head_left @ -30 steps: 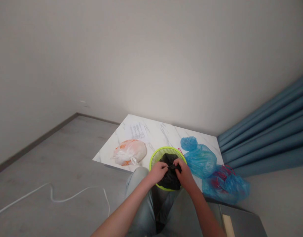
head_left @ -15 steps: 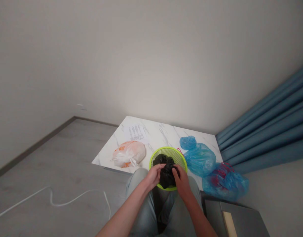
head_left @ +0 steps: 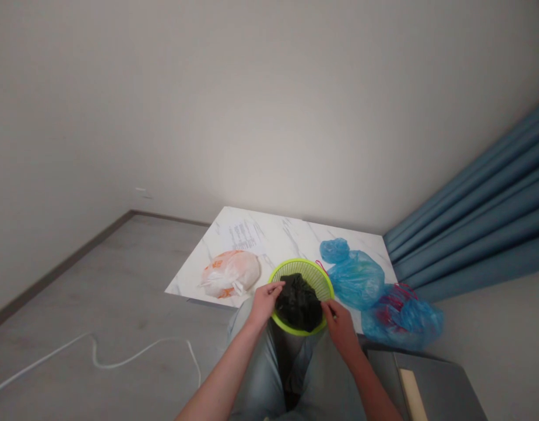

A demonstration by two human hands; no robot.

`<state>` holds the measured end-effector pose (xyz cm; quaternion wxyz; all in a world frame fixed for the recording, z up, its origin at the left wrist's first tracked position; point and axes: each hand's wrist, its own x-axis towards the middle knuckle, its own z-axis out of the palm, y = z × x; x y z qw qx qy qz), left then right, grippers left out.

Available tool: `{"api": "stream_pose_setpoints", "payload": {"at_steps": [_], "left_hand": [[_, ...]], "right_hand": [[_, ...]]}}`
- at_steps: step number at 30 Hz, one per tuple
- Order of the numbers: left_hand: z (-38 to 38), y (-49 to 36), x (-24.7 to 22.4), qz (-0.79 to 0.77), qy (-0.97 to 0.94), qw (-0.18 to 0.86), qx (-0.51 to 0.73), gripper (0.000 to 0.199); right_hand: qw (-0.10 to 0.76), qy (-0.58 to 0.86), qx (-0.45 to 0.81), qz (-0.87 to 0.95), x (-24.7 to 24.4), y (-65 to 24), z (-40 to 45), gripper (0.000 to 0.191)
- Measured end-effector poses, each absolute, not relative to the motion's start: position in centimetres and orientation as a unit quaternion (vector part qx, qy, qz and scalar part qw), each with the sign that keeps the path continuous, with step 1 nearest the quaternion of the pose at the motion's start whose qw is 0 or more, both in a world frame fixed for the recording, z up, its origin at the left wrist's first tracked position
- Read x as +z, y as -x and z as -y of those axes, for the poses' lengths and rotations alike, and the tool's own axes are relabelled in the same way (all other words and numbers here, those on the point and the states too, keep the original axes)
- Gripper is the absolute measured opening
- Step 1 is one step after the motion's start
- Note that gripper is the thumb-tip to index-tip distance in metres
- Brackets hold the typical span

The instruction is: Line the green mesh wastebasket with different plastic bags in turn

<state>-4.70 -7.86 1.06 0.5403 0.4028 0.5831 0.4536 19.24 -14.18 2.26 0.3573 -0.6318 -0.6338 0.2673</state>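
A lime-green mesh basket sits on my lap-side edge of a white marble-pattern board, holding a bunched black plastic bag. My left hand rests at the basket's left rim, its fingers reaching toward the bag. On the opposite side, my right hand grips the lower right rim. The basket's near edge sits just above my grey trousers.
On the board lie a white bag with orange print, a printed paper sheet, and a tied blue plastic bag. Another blue bag with red handles lies right. A white cable crosses the grey floor left.
My hands have moved apart, off the black bag and out to the basket's rim. The bag now sits lower and flatter inside the basket.
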Motion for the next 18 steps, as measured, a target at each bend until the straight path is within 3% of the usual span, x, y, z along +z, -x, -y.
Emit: {"api": "stream_pose_setpoints", "payload": {"at_steps": [7,12,18], "left_hand": [[6.6,8.7,0.2,-0.640,-0.373,0.469,0.481,0.037],[7.6,7.1,2.6,-0.589,-0.459,0.452,0.487,0.035],[10.0,3.2,4.8,-0.517,-0.555,0.473,0.448,0.026]], "right_hand": [[0.393,0.683,0.284,0.546,1.3,-22.8,15.7,0.043],[0.464,0.653,0.346,0.488,2.8,-20.3,15.2,0.040],[0.477,0.612,0.420,0.470,4.1,-16.4,14.8,0.032]]}}
